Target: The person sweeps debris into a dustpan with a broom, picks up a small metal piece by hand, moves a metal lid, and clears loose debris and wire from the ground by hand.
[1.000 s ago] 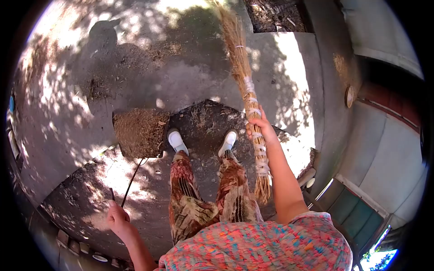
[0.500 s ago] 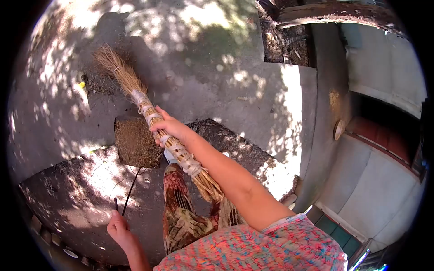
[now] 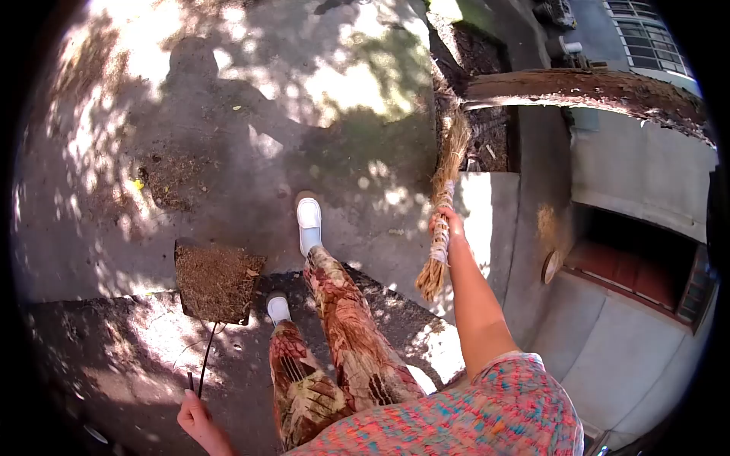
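My right hand [image 3: 449, 222] is wrapped around the bound handle of a straw broom [image 3: 453, 152]. The broom points away from me at the right, its bristles up by the planting bed and tree trunk. At lower left, my left hand [image 3: 196, 416] is closed around the thin dark handle [image 3: 206, 353] of a dustpan [image 3: 242, 320]. Brown sweepings [image 3: 217, 281] cover the pan, which rests at the edge of the concrete. Beyond it, a scattered pile of dark debris [image 3: 167, 182] lies on the ground beside a small yellow leaf [image 3: 137, 184].
My white shoes [image 3: 308, 214] stand on the ground, one ahead of the other. A thick tree trunk [image 3: 578, 87] crosses the upper right. At the right is a grey wall [image 3: 631, 304] with a dark opening. The concrete [image 3: 357, 167] has a step-like edge.
The broom has swung from the debris at left over to the right, away from the dustpan. One foot has come forward. The dustpan sits slightly lower in view.
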`<state>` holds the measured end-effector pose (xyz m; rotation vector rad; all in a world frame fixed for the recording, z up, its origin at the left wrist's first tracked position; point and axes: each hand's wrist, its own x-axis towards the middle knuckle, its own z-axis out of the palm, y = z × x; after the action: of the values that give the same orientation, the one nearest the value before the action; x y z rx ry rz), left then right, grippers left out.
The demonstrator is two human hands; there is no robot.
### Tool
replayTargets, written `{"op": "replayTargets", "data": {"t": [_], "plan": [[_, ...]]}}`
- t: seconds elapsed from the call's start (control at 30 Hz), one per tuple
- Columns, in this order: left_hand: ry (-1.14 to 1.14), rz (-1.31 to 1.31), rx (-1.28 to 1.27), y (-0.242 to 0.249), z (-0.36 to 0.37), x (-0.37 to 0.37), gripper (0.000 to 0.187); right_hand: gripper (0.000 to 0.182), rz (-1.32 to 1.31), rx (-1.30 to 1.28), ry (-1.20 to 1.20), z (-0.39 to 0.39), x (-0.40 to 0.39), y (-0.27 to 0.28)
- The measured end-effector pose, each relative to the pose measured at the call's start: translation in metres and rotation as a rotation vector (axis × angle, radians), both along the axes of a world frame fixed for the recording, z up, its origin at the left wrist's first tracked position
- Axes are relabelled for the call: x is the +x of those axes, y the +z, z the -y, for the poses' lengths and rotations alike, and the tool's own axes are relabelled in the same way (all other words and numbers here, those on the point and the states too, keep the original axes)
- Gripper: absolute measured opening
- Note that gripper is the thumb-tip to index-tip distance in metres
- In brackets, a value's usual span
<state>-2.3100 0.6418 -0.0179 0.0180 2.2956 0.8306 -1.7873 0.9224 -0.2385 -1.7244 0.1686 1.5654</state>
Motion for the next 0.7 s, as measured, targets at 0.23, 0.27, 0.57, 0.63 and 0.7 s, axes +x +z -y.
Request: {"op": "replayTargets", "data": {"t": [0.23, 0.27, 0.57, 0.63, 0.7], "plan": [[0.075, -0.19, 0.011, 0.003, -0.046, -0.027, 0.048, 0.098, -0.093, -0.109, 0.65, -0.028, -0.249, 0.023], [0.094, -0.252, 0.016, 0.009, -0.063, -0.027, 0.048, 0.097, -0.203, -0.126, 0.755, -0.036, -0.271, 0.033], [0.195, -0.228, 0.164, 0.052, -0.148, -0.044, 0.053, 0.094, -0.169, 0.004, 0.662, -0.134, -0.207, 0.124], [0.245, -0.125, 0.227, 0.04, -0.163, -0.036, 0.05, 0.06, 0.022, 0.011, 0.377, -0.187, -0.156, 0.103], [0.184, -0.095, 0.299, 0.041, -0.174, -0.039, 0.047, 0.027, -0.164, -0.138, 0.244, -0.236, -0.119, 0.059]]}}
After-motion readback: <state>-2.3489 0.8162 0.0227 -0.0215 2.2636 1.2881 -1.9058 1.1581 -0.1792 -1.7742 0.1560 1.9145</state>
